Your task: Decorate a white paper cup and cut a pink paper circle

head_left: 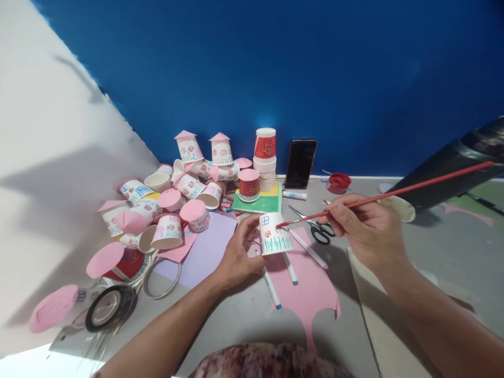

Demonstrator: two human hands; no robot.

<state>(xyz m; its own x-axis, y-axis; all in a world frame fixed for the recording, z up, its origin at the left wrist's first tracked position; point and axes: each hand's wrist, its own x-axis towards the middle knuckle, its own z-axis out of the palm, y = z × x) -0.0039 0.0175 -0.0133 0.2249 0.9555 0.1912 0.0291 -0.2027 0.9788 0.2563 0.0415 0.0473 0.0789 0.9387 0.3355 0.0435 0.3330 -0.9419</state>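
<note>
My left hand [241, 257] is closed around a white paper cup [271, 239], which sits upside down and slightly tilted. On the cup are a blue window, red dotted flowers and green zigzag grass. A long red paintbrush [409, 185] is pinched in my right hand [366, 231], its tip touching the cup's side near a red mark. Below the cup lie several white felt-tip pens [271, 289] on a cut pink sheet of paper [311, 286]. Black-handled scissors [321, 231] rest just beside my right hand, partly behind its fingers.
Many decorated paper cups [167, 231] with pink tops pile up on the left. Behind stand a cup stack [268, 173] and a leaning phone [301, 164]. Tape rolls [106, 308] lie at left front. A red paint pot [338, 182] and a dark cylinder [444, 163] stand right.
</note>
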